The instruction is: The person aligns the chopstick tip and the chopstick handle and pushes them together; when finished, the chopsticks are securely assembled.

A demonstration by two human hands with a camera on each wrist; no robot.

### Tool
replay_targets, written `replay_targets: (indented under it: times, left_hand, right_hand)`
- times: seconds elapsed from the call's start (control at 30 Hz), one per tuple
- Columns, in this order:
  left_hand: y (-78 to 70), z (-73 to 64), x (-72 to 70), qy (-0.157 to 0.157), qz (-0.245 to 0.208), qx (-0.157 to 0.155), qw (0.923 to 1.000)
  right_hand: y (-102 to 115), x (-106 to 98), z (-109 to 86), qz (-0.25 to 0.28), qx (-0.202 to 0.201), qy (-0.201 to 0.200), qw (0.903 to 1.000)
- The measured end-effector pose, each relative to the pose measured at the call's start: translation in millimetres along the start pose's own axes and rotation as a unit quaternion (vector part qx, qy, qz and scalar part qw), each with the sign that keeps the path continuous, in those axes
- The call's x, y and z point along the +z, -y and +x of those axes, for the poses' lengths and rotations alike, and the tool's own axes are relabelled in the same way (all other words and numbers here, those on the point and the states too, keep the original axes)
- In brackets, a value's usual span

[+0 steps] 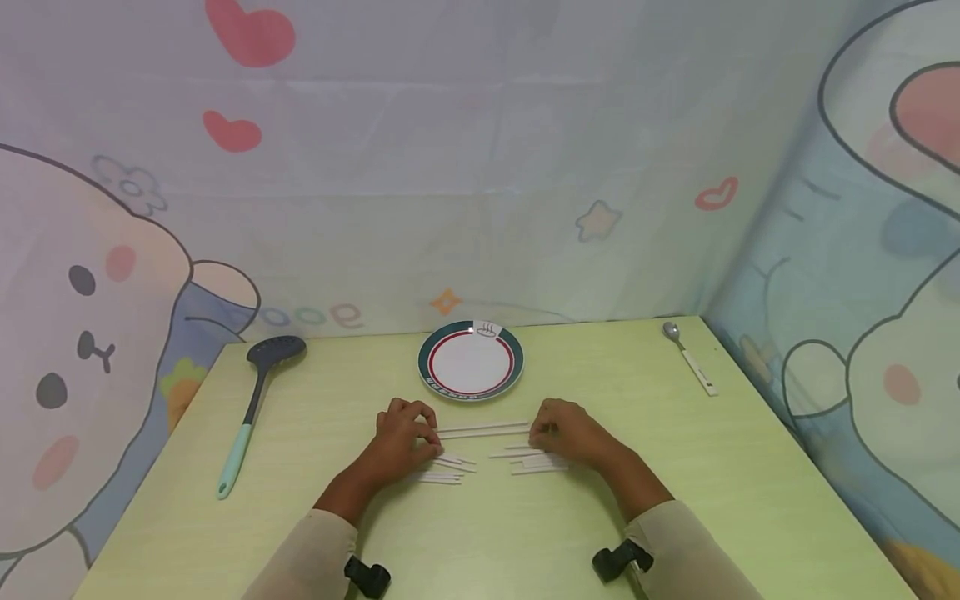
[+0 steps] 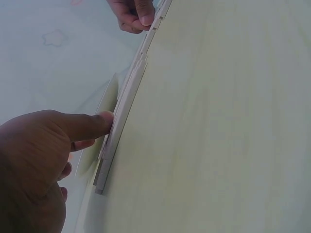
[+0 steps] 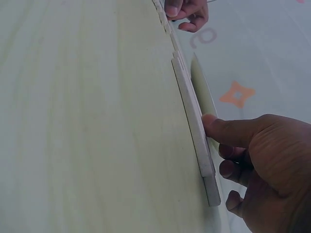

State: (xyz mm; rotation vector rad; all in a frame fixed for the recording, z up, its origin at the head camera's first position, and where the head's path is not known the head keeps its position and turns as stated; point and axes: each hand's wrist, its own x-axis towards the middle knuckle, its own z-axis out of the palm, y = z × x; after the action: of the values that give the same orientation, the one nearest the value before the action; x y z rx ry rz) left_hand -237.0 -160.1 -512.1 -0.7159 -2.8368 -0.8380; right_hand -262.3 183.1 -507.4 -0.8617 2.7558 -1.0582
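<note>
In the head view, long white sticks (image 1: pixel 483 432) run side by side between my two hands, across the middle of the table. My left hand (image 1: pixel 405 437) pinches at their left end with bent fingers. At the right end, my right hand (image 1: pixel 568 431) does the same. Shorter white sticks lie in a loose group (image 1: pixel 447 477) by the left hand, and another group (image 1: pixel 542 462) lies below the right one. Both wrist views show the thumb against the sticks (image 2: pixel 127 97), whose near ends look squared. Each hand partly hides the stick ends it touches.
A plate (image 1: pixel 471 367) with a dark green rim stands behind the sticks. On the left lies a slotted turner (image 1: pixel 258 392) with a mint handle. A spoon (image 1: pixel 690 360) with a white handle rests at the back right. A printed cloth (image 1: pixel 465 167) hangs behind the table.
</note>
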Motion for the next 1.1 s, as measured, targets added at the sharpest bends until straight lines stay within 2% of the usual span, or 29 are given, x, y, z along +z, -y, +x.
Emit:
replay_targets:
  times: [0.27,0.43,0.57,0.67,1.1]
  left_hand:
    - [-5.0,-0.4,-4.2,-0.007,0.026,0.009,0.9996]
    - [-7.2,-0.8,-7.8,0.004,0.043,0.010,0.9990]
    - [-7.9,0.1,-8.6,0.019,0.046,0.025,0.9985]
    - [-6.3,0.6,-6.8,0.017,0.059,0.038,0.9974]
    - [-1.9,3.4,-1.9,0.009,0.059,0.056,0.9966]
  right_hand:
    - [1.6,0.3,0.3,0.010,0.004,-0.002,0.9999]
    - [4.2,0.8,0.6,0.013,0.007,-0.001,0.9999]
    - [4.8,0.9,1.0,0.016,0.014,-0.001,0.9998]
    - [4.4,1.2,1.0,0.014,0.016,-0.001,0.9998]
    - [1.5,0.6,-0.7,-0.025,-0.033,0.005,0.9991]
